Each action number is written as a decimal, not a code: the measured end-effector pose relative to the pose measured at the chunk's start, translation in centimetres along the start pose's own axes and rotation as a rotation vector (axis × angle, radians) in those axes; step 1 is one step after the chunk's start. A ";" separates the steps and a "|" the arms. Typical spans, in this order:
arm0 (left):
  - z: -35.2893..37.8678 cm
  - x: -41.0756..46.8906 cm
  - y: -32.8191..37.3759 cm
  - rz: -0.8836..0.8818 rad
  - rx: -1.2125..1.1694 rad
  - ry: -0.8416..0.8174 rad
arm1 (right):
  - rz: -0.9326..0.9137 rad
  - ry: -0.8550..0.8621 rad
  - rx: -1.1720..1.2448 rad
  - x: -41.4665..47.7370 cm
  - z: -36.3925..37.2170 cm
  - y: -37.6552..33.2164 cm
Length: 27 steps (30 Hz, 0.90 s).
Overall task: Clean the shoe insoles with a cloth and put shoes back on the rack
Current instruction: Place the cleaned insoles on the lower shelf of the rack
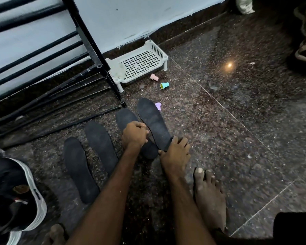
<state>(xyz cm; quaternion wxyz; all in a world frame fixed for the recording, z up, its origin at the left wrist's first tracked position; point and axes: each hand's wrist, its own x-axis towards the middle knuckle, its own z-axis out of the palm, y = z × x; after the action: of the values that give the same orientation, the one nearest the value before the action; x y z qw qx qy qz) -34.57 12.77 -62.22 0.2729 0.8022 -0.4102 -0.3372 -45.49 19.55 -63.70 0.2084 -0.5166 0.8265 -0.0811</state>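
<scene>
While my right hand (175, 152) grips the heel end of the rightmost insole (153, 121), thumb on its near edge and fingers curled over the far one, the toe end points away from me toward the wall. I cannot tell whether that toe end is touching the floor. My left hand (134, 133) lies just beside it with the fingers curled in tight, over the middle of the third insole (125, 116). I cannot tell whether those fingers pinch anything.

Two more dark insoles lie flat on the speckled granite floor (237, 138) to the left: the second insole (100, 145) and the far-left insole (79, 169), side by side and slightly apart. A black shoe with a white sole (12, 191) sits at the lower left, near the foot of the black metal shoe rack (88, 41), which stands against the pale wall.

A white perforated plastic tray (141, 61) stands on short legs beside the rack's post. Near it on the floor are a pink plastic cap (154, 77) and a teal cap (164, 85), and a lilac cap (158, 105) peeks out just behind the toe of the insole I hold. My bare right foot (208, 197) rests on the floor just right of my right forearm.
</scene>
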 end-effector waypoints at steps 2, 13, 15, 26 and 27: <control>0.3 -0.4 0.0 -0.017 -0.002 -0.021 | 0.063 -0.008 0.115 0.2 1.1 2.2; 3.1 -3.6 0.7 -0.245 -0.063 -0.442 | 0.172 -0.032 0.277 -1.8 -0.4 5.3; 3.7 -3.8 0.6 -0.267 -0.096 -0.448 | 0.177 -0.050 0.385 -1.5 -0.5 5.3; 4.1 -2.8 -0.9 -0.131 0.197 -0.252 | 0.478 -0.114 0.696 0.1 -0.4 3.1; 4.0 -3.0 -0.7 -0.127 0.185 -0.271 | 0.510 -0.118 0.765 0.3 -0.3 3.1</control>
<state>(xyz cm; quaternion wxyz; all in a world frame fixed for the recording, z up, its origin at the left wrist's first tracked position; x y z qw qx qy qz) -38.65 15.03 -64.29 0.1184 0.7952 -0.4211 -0.4198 -48.27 20.66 -64.59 0.4439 -0.1866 0.8245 -0.2971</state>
